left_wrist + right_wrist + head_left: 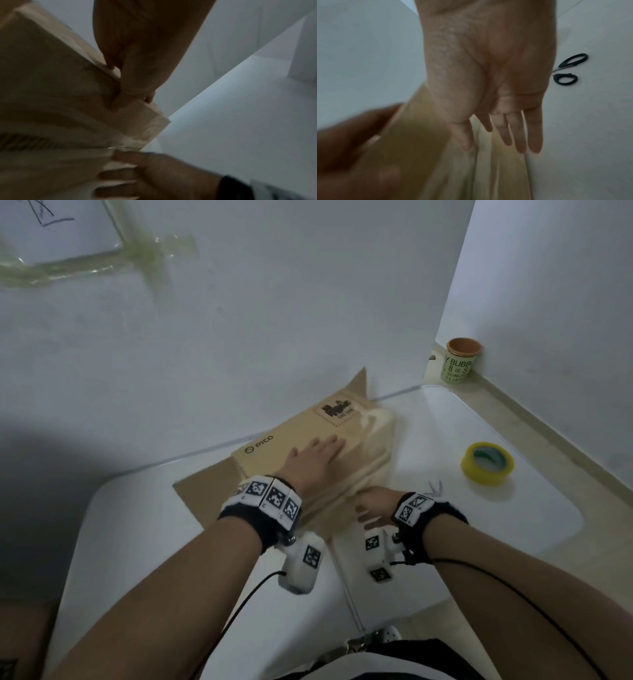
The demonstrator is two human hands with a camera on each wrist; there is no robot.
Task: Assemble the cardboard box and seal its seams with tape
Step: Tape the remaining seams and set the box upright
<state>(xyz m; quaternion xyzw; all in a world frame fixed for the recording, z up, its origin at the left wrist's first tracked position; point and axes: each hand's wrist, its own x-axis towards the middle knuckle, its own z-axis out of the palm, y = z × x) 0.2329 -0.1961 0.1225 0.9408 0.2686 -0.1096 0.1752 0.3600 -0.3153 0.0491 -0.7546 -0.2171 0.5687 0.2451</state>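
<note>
A brown cardboard box point(274, 446) printed "PICO" lies on the white table point(445, 422), with a flap sticking out at its far corner and another at its near left. Glossy yellowish tape point(373, 453) covers its right side. My left hand point(315, 455) rests flat on the box top, fingers straight; in the left wrist view the thumb point(116, 105) lies over the top edge. My right hand point(371, 506) presses with straight fingers point(515, 135) against the taped near side of the box point(496, 175). A yellow tape roll point(487, 463) lies to the right.
Black-handled scissors point(568, 71) lie on the table just right of my right hand. A green cup point(460, 364) stands on the floor in the far right corner. A white wall runs close behind the box. The table's right edge drops to a tiled floor.
</note>
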